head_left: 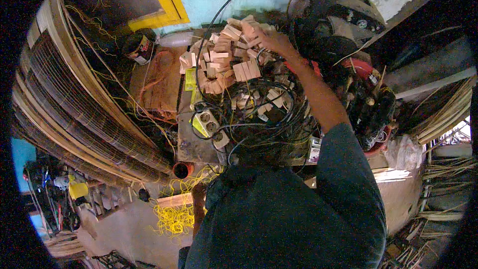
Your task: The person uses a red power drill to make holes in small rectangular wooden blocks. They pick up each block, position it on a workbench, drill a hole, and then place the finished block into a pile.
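Note:
My right arm stretches forward, and my right hand (260, 38) is at the far right of a heap of small pale wooden blocks (219, 50). Its fingers look stretched out against the blocks; a grip on any one block cannot be made out. Close by, some blocks lie side by side as a neat group (247, 70). Low on my left side, my left hand (199, 193) is dark and partly hidden by my shirt, so its fingers do not show. It is next to a pale wooden board (174, 200) and a tangle of yellow string (175, 219).
Black cables (286, 119) coil in front of the heap, beside a white power strip (208, 122). Rolled slatted blinds (84, 104) stand at left. A bucket (138, 47) is at back left, a dark machine casing (343, 17) at back right. A dark cup (182, 170) sits near my left hand.

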`<state>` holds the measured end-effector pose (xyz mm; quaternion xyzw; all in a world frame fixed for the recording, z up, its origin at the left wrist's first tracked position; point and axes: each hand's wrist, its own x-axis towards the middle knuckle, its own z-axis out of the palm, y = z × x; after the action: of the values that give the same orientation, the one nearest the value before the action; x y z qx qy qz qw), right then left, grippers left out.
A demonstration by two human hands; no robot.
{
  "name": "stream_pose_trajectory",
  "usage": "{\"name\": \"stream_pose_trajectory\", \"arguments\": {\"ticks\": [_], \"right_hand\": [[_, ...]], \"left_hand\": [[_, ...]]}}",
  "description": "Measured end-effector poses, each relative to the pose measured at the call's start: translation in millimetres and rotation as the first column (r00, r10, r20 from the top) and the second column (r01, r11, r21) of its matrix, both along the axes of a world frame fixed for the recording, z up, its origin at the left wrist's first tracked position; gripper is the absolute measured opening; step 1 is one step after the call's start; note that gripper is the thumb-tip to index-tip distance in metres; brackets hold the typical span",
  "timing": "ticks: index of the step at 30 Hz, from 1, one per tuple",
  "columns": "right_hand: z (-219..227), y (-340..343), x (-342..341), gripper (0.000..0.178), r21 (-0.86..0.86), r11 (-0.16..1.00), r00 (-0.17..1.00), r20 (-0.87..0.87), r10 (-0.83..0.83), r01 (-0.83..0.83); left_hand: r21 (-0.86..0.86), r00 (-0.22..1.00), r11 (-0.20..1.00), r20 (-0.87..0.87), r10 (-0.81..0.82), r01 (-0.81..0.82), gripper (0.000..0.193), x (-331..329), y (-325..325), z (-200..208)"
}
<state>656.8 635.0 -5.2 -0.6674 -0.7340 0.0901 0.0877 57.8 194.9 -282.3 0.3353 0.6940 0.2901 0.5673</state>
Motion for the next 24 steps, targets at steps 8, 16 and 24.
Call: {"name": "stream_pose_trajectory", "arguments": {"ticks": [8,16,24], "right_hand": [[89.3,-109.1,-55.5,0.042,0.112,0.944,0.815,-0.542,-0.204,0.311],[-7.6,-263.6,-140.6,0.05,0.369,0.908,0.972,0.047,-0.228,0.196],[-4.2,-311.6,-185.2,0.052,0.349,0.909,0.973,-0.095,-0.21,0.23]], "left_hand": [[-0.089,0.999,0.996,-0.021,-0.029,0.027,0.022,5.2,-17.7,13.1],[-0.194,0.994,0.977,-0.052,-0.101,0.089,0.024,-17.4,-42.8,14.3],[-0.177,0.988,0.976,-0.061,-0.141,0.128,0.025,-36.1,-44.8,20.2]]}}
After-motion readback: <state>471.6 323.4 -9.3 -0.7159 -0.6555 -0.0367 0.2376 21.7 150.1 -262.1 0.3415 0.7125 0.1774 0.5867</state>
